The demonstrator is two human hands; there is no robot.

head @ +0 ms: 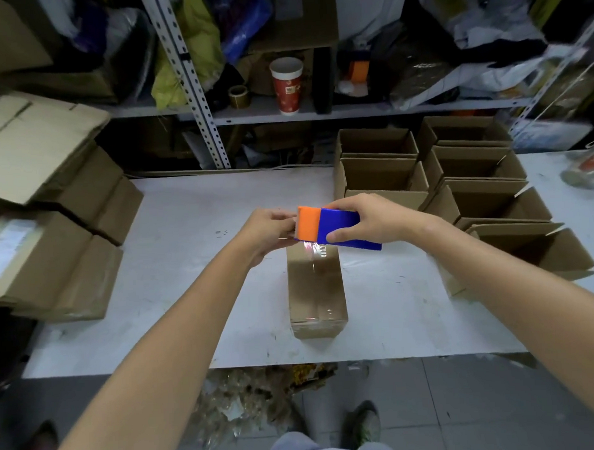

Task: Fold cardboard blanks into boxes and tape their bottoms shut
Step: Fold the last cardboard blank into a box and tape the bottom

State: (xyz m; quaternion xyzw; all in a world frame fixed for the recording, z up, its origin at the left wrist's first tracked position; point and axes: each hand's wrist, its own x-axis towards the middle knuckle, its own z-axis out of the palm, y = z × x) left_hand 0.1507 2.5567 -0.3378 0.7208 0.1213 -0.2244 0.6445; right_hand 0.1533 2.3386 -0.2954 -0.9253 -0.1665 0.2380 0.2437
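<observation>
Right hand point(369, 222) is curled around a blue-and-orange tape dispenser point(334, 225), held over the far end of the cardboard box point(316, 291) on the white table point(189, 262); that end is gripped by the left hand point(269, 231). Print on the red cup point(286, 87) cannot be read.

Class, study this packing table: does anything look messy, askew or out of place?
Yes: a heap of crumpled scraps litters the floor just below the table, by the person's shoes. It looks like waste left underfoot.

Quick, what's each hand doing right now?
Left hand: curled at the cardboard box's far end; what it grips cannot be told.
Right hand: holding the tape dispenser.
</observation>
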